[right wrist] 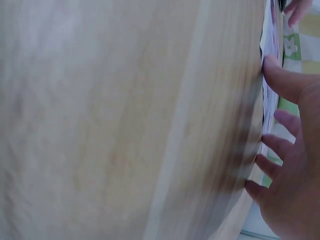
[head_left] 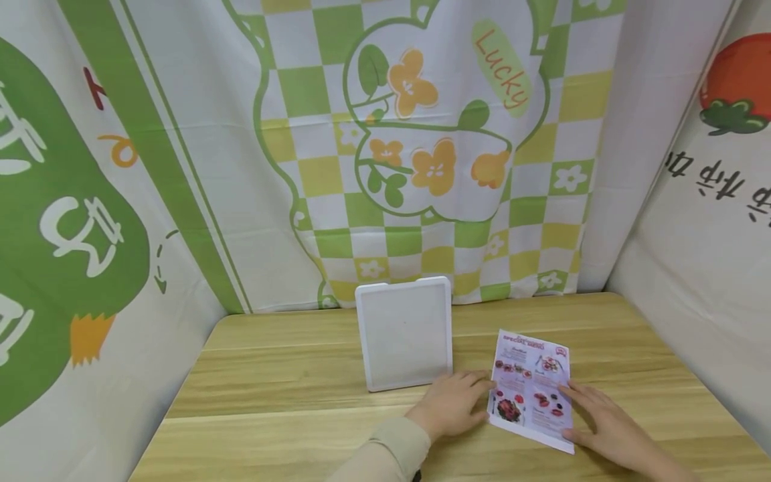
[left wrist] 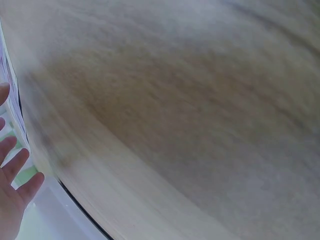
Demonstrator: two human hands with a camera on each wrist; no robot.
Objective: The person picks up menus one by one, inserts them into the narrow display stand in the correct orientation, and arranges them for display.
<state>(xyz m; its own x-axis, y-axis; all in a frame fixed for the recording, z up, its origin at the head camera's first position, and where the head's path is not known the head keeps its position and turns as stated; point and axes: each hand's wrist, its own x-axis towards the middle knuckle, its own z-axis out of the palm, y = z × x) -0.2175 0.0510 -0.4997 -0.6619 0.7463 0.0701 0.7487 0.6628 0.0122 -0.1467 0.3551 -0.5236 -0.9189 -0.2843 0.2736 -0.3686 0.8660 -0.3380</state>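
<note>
Where it lies flat — leaflet (head_left: 531, 391) between hands.

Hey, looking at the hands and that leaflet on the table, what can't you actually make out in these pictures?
- Leaflet print: too small to read in the head view; edge-on and blurred in both wrist views.
- Left hand: fingertips blur against the leaflet's edge in the head view; the left wrist view cuts the hand at its border.
- Right hand: palm hidden underneath; wrist cut by the head view's bottom edge.
- White tray: its back is hidden, and neither wrist view shows it.
</note>
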